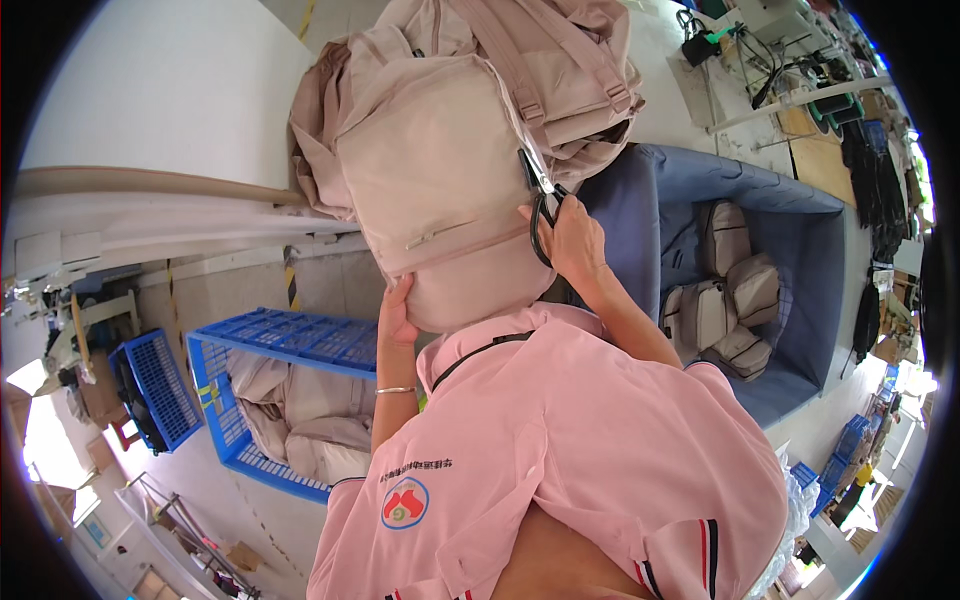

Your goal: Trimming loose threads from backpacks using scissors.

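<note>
A beige backpack [430,150] lies in front of me with its front panel and zipped pocket facing up. My left hand [397,318] grips its near left corner, thumb on top and the fingers hidden beneath. My right hand [575,240] is closed round the black-handled scissors [544,185]. Their blades lie along the backpack's right edge, by the seam. Whether the blades are cutting anything cannot be made out. Behind it more beige backpacks [575,75] are heaped, with straps and buckles showing.
At my right stands a large blue-grey fabric-lined bin [740,170] holding several beige bags [750,285]. On my left a blue plastic crate [300,335] contains more beige bags. A white table [170,100] extends to the left. Sewing equipment [770,50] sits at the far right.
</note>
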Tool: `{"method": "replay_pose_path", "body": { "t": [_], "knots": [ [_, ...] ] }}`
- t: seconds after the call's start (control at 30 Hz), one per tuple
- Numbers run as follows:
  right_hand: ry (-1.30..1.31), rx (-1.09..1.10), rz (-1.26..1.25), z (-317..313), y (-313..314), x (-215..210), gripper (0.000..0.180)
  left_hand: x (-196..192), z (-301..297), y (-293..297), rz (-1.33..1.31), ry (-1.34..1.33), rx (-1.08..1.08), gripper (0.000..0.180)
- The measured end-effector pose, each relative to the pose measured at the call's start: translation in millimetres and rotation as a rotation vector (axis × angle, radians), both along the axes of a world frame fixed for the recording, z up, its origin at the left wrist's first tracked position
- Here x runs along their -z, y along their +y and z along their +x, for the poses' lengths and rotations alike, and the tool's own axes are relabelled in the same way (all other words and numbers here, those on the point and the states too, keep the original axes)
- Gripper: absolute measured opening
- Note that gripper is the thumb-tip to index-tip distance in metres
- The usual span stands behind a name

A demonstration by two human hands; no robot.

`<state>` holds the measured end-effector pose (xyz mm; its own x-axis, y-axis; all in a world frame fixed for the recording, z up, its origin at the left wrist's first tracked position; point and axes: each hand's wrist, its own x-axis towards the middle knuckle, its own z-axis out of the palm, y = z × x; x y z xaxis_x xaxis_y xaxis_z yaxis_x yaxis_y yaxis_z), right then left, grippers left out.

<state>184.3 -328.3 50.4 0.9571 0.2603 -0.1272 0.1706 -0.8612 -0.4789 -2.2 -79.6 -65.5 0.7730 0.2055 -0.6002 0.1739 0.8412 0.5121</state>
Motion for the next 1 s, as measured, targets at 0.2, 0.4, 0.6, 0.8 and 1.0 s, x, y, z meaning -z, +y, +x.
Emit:
{"method": "replay_pose_path", "body": {
  "t": [0.2, 0.4, 0.6, 0.8, 1.0],
  "knots": [
    [0.039, -0.002, -0.015, -0.3, 0.4, -2.4, 0.066, 3.1, -2.7, -0.1, -0.027, -0.024, -0.016, 0.045],
    [-0.039, 0.038, -0.007, -0.7, -3.6, 12.7, 0.065, -2.4, -3.6, -2.2, 0.021, 0.007, -0.022, 0.047],
    [0.277, 0.160, 0.425, 7.4, -18.3, 22.6, 0.057, -10.4, 0.6, -1.3, -0.049, -0.026, -0.058, 0.050],
    [0.324, 0.153, 0.784, 6.0, -4.0, 11.7, 0.034, -34.0, 22.6, 6.1, 0.351, 0.219, -0.106, 0.054],
    [-0.017, -0.157, 0.560, -24.9, 16.8, -65.6, 0.026, -138.5, 56.0, 17.2, 1.531, 0.008, -0.244, 0.051]
  ]
}}
